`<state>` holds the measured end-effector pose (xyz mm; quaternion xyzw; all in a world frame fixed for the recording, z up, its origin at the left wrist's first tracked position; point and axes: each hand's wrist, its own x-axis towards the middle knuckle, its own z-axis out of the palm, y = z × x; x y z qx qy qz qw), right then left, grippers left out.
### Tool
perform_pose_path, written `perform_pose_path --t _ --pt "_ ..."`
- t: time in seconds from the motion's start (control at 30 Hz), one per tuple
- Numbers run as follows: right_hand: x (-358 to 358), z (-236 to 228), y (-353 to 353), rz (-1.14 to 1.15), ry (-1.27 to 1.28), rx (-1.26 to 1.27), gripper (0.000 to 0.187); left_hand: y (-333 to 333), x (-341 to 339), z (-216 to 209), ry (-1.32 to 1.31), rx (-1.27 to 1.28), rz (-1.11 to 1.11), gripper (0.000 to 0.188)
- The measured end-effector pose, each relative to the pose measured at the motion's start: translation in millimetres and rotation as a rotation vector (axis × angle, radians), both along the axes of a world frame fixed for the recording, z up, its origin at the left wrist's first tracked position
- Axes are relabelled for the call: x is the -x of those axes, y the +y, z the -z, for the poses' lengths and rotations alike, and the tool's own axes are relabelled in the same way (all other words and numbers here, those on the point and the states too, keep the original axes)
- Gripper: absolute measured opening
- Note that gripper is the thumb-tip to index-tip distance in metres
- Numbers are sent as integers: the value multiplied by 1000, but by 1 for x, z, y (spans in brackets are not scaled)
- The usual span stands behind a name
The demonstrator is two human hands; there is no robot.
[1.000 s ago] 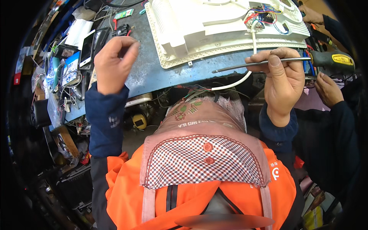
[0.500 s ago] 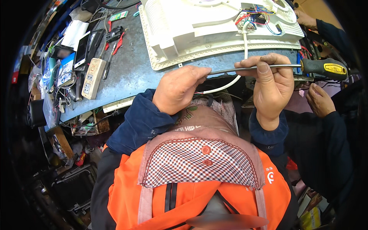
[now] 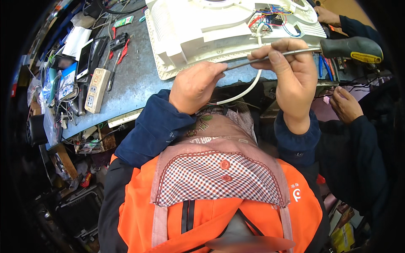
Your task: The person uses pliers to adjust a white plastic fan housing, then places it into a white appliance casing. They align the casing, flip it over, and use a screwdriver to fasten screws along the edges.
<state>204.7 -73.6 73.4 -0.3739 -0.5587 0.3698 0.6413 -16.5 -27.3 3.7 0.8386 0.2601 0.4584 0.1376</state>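
A long-shafted screwdriver point(image 3: 352, 49) with a black and yellow handle lies crosswise in front of me, its handle to the right. My left hand point(image 3: 195, 87) is closed, thumb and finger pinching the tip end, so the tip itself is hidden. Farther right, my right hand point(image 3: 297, 86) grips the metal shaft between thumb and fingers, just short of the handle. A white cable point(image 3: 252, 87) drops from the white appliance housing point(image 3: 198, 42) behind the shaft and curves left. Its lower end runs in beside my left hand; whether that hand touches it, I cannot tell.
Coloured wires point(image 3: 274, 19) show on the housing. On the blue bench at left lie a power strip point(image 3: 97, 90), a white phone point(image 3: 85, 59) and red-handled clips point(image 3: 122, 52). Pliers and tools point(image 3: 329, 67) sit at right, near another person's hand point(image 3: 346, 104).
The screwdriver has tilted, its handle end rising and swinging nearer. My right hand has moved slightly up and left with it. The whole view has shifted a little.
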Motion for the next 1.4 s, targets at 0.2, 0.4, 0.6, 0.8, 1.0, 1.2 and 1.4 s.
perform_pose_path --t 0.2,0.4,0.6,0.8,1.0,1.2,1.4 --pt "1 -11 46 -3 -230 -49 12 26 -23 12 99 -172 -239 29" --pt "21 -26 54 132 -657 -176 9 32 -34 23 237 -179 -421 25" --pt "25 -30 69 50 -688 -155 11 27 -32 20 18 -119 -406 23" --pt "29 -16 76 66 -552 -295 17 11 -12 -7 -236 26 -385 16" --pt "34 -17 65 125 -694 -119 10 16 52 -33 -519 153 -503 18" --pt "37 -7 73 -7 -271 -99 11 59 179 -27 -496 484 -715 25" --pt "38 3 74 160 -528 -108 10 66 206 6 -220 669 -848 27"
